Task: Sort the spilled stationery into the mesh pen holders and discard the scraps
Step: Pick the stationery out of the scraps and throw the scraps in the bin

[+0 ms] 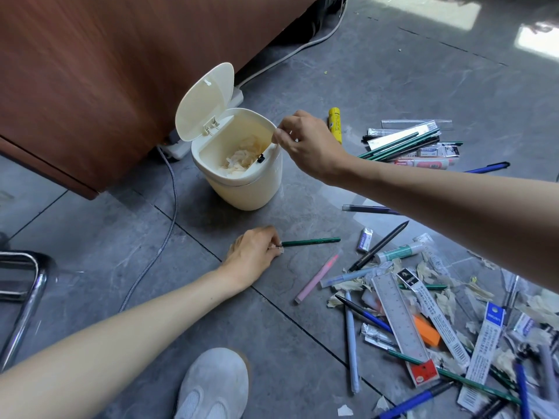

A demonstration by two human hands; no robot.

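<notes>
A small cream bin (242, 189) stands on the floor with its lid (205, 101) flipped up and crumpled paper scraps (239, 160) inside. My right hand (308, 146) hovers at the bin's right rim, thumb and fingers pinched together; I cannot tell whether a scrap is between them. My left hand (255, 252) rests on the floor below the bin, fingers closed on a small pale scrap (279, 247), right beside the end of a green pencil (311, 241). Spilled pens, rulers (402, 325), erasers and torn paper scraps (429, 273) lie in a heap at the lower right.
A wooden desk panel (90, 86) rises behind the bin, with a power strip (178, 149) and a grey cable (169, 213) on the floor. A chrome chair leg (27, 297) is at the left. My white shoe (214, 385) is at the bottom. More stationery lies grouped at the right (411, 143).
</notes>
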